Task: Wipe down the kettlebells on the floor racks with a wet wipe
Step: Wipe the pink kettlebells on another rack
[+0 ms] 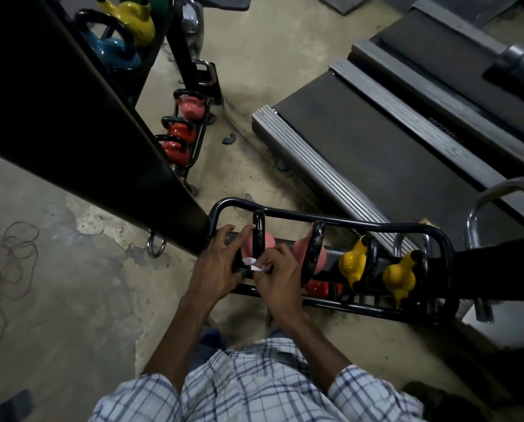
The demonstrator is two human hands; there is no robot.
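A black floor rack (pixel 339 221) in front of me holds two pink kettlebells and two yellow ones (pixel 353 263), with a red one (pixel 317 288) lower down. My left hand (pixel 216 264) grips the leftmost pink kettlebell (pixel 268 242), fingers spread over its body beside the black handle (pixel 259 236). My right hand (pixel 280 277) pinches a small white wet wipe (pixel 256 264) against the base of that handle. The second pink kettlebell (pixel 311 254) stands just to the right of my right hand.
A second floor rack (pixel 198 138) with pink and red kettlebells runs away at centre left. A thick black beam (pixel 81 117) slants across the left. Blue and yellow kettlebells (pixel 123 35) sit at top left. Treadmill decks (pixel 376 138) lie to the right. A cord (pixel 7 263) loops on the concrete.
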